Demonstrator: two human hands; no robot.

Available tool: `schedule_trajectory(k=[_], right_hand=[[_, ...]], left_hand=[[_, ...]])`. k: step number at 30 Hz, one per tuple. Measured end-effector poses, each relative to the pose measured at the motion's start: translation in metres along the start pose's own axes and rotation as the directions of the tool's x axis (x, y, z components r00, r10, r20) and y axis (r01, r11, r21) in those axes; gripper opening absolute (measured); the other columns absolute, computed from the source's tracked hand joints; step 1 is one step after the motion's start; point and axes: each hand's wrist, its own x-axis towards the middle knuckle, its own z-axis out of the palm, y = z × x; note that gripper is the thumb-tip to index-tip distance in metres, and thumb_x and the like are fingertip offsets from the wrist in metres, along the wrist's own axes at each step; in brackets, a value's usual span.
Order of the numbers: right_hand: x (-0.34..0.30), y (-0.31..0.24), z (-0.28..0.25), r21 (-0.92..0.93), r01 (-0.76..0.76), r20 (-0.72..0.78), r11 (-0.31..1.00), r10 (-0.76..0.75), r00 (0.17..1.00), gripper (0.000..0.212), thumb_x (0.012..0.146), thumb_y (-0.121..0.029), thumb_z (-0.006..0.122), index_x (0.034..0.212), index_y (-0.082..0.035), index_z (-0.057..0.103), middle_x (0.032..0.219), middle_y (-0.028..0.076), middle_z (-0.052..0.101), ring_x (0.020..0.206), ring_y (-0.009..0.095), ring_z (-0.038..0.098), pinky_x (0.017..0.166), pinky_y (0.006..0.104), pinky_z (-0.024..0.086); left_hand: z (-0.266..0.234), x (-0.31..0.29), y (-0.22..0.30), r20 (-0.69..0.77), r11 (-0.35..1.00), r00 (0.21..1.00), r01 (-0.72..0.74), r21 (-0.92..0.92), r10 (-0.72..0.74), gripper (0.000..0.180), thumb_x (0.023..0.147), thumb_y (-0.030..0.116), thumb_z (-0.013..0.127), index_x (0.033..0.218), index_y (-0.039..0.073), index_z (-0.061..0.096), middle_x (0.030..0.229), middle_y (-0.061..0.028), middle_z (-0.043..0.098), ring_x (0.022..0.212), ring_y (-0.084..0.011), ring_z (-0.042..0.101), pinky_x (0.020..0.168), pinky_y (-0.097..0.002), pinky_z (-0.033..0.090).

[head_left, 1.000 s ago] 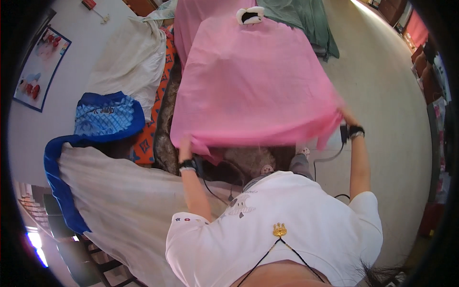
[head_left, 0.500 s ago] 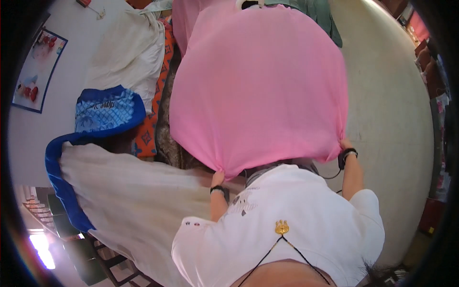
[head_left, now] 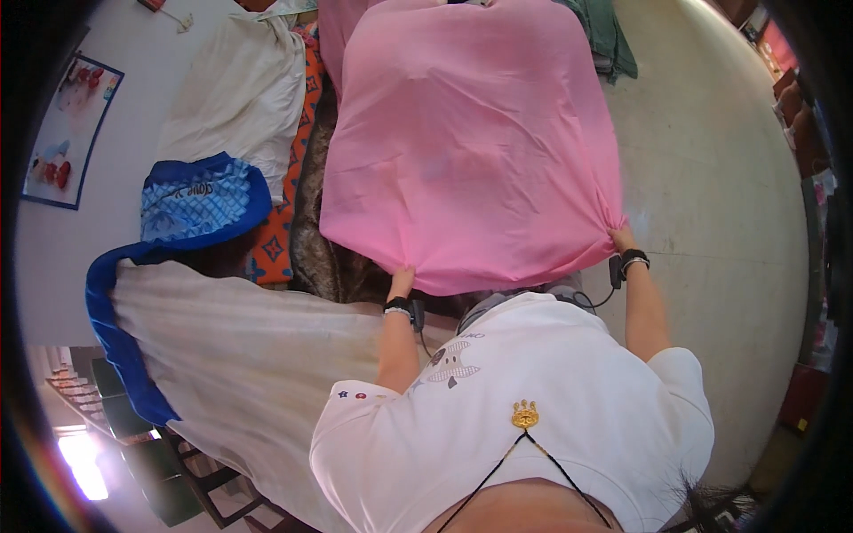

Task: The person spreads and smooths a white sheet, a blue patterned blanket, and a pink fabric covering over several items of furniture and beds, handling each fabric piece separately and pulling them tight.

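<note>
A large pink cloth [head_left: 471, 151] spreads out in front of me, with soft creases across its middle. Its near left corner is bunched in my left hand [head_left: 402, 282], whose fingers are closed on the fabric. My right hand [head_left: 624, 238] grips the near right corner, and folds fan out from that grip. Both wrists carry dark bands and small black devices with cables. Whatever lies under the cloth is hidden, and its far end runs out at the top of the view.
On the left are a pale sheet [head_left: 258, 346] with a blue border, a blue patterned fabric [head_left: 200, 200], an orange patterned cloth [head_left: 273, 253] and a brown furry blanket [head_left: 313, 231]. Green fabric [head_left: 613, 44] lies at far right, beside the pale floor [head_left: 711, 249].
Both hands have moved away from my body, the right one also slightly left. The pink cloth, rounded and billowing before, has sunk flatter and creased. More green fabric shows at far right.
</note>
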Motion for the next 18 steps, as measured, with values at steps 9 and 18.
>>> schedule_trajectory(k=[9, 18], right_hand=[[0.008, 0.059, -0.016, 0.145, -0.119, -0.008, 0.982, 0.121, 0.993, 0.039, 0.061, -0.004, 0.041, 0.100, 0.000, 0.041, 0.078, 0.011, 0.051, 0.056, 0.021, 0.049, 0.046, 0.0317, 0.040], [0.022, -0.048, -0.028, 0.810, -0.015, 0.022, 0.587, -0.005, 1.000, 0.032, 0.070, -0.018, 0.046, 0.094, 0.003, 0.045, 0.088, 0.010, 0.049, 0.080, 0.020, 0.047, 0.068, 0.0307, 0.038]], left_hand=[[0.027, -0.059, -0.064, 0.302, 0.669, 0.780, 0.626, -0.401, -0.549, 0.041, 0.069, 0.025, 0.038, 0.103, 0.002, 0.038, 0.090, -0.0139, 0.047, 0.077, -0.0249, 0.047, 0.057, -0.0379, 0.039], [-0.019, -0.005, -0.031, -0.259, 0.975, 0.964, 0.000, -0.224, -0.059, 0.032, 0.070, 0.015, 0.039, 0.094, -0.006, 0.043, 0.087, -0.0181, 0.049, 0.080, -0.0292, 0.045, 0.070, -0.0350, 0.034]])
